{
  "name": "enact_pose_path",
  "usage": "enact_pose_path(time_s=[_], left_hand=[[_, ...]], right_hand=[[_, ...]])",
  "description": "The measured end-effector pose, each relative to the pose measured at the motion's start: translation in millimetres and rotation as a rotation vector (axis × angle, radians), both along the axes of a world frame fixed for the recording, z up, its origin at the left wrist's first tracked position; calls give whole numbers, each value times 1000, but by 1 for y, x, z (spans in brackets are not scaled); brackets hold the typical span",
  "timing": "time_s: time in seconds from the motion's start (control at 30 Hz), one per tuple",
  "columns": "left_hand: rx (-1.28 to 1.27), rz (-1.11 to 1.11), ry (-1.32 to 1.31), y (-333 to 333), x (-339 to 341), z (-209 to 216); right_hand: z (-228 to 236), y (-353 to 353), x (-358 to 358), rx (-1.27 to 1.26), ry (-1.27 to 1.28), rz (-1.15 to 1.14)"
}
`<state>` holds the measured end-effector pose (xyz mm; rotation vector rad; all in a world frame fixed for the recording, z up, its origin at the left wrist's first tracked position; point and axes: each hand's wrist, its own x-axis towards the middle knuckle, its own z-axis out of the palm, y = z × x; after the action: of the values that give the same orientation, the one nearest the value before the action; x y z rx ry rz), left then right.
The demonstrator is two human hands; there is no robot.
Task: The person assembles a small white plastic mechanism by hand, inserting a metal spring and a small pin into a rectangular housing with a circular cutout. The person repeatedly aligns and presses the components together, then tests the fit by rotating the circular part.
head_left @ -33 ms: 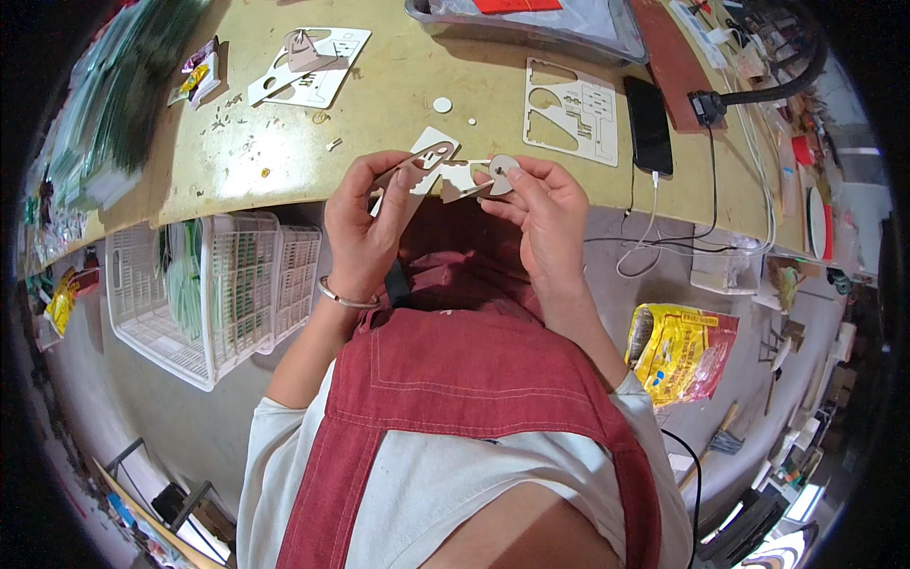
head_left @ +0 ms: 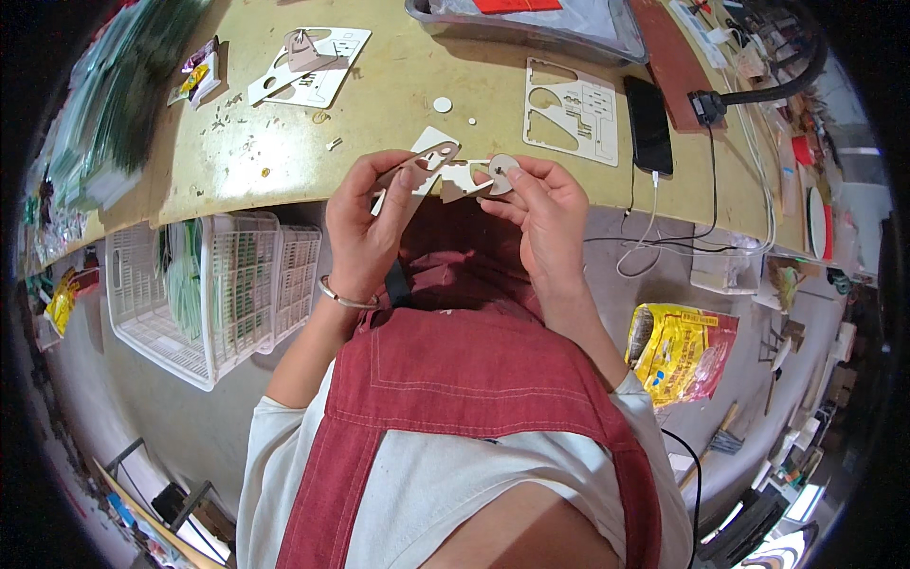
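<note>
My left hand (head_left: 365, 213) is closed, thumb over fingers, on a thin flat board piece (head_left: 434, 138) with rounded holes. It looks like pale cut wood, and its lower end slants down past the table edge. A small round disc (head_left: 500, 180) with a dark slot in its middle is pinched by my right hand (head_left: 553, 211). Between the hands, an angular white cut piece (head_left: 460, 177) lies close against the disc; whether the two are joined, I cannot tell. Its left end nearly meets the left-hand piece. My fingers hide parts of these pieces.
Beyond my hands lie a white die-cut sheet (head_left: 607, 133), another sheet with loose parts (head_left: 332, 83), and a white disc (head_left: 443, 104). A phone (head_left: 648, 123) with a charging cable sits right. Farther back is a grey tray (head_left: 531, 36); a white basket (head_left: 204, 294) stands below left.
</note>
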<state>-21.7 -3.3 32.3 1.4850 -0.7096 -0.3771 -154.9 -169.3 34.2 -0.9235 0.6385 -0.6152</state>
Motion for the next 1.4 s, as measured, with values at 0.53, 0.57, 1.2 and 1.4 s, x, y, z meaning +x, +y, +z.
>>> enact_pose_path(time_s=[0.53, 0.57, 1.2, 1.4], left_hand=[[19, 74, -986, -25, -9, -15], [49, 78, -1010, -24, -13, -18], [207, -90, -1011, -20, -6, 10], [204, -43, -1028, -22, -8, 5]], right_hand=[[-3, -2, -2, 68, -33, 25], [-1, -3, -2, 80, -31, 19], [4, 3, -4, 16, 44, 12], [-4, 0, -7, 5, 41, 36]])
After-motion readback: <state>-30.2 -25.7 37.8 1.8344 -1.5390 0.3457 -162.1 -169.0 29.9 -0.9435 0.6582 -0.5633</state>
